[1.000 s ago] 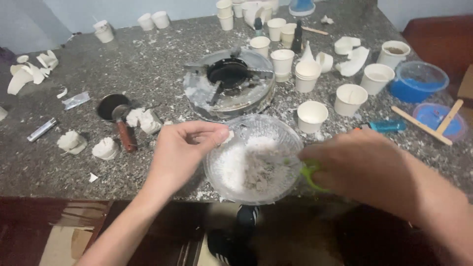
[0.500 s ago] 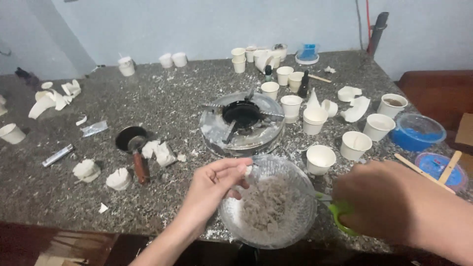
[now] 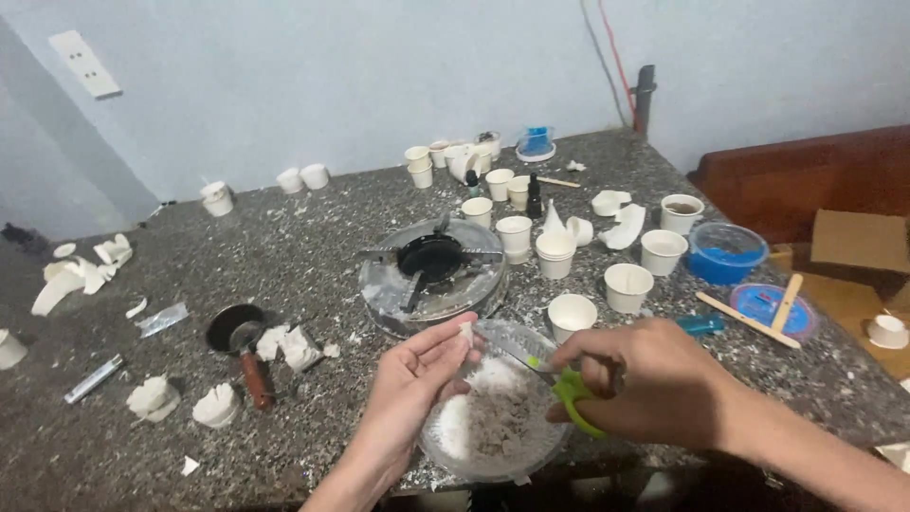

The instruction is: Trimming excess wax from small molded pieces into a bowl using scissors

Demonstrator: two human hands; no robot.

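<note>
— What are the hands doing?
— The right hand [image 3: 654,384] grips green-handled scissors [image 3: 555,374]; the left hand [image 3: 417,379] pinches a small white scrap [image 3: 465,333] at the blades.
— And where's the bowl?
— The clear bowl [image 3: 493,417] of white and grey shavings sits at the bench's [image 3: 284,256] near edge, beneath both hands, just in front of the gas burner [image 3: 431,270].

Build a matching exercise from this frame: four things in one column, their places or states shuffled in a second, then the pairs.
Things:
1. green-handled scissors
2. clear bowl
3. blue tub
4. small pan

Places or states:
A. left of the burner, handle toward the table edge
B. in the right hand
C. under both hands, holding white powder
D. far right, near a blue lid

Pairs: 1-B, 2-C, 3-D, 4-A
</note>
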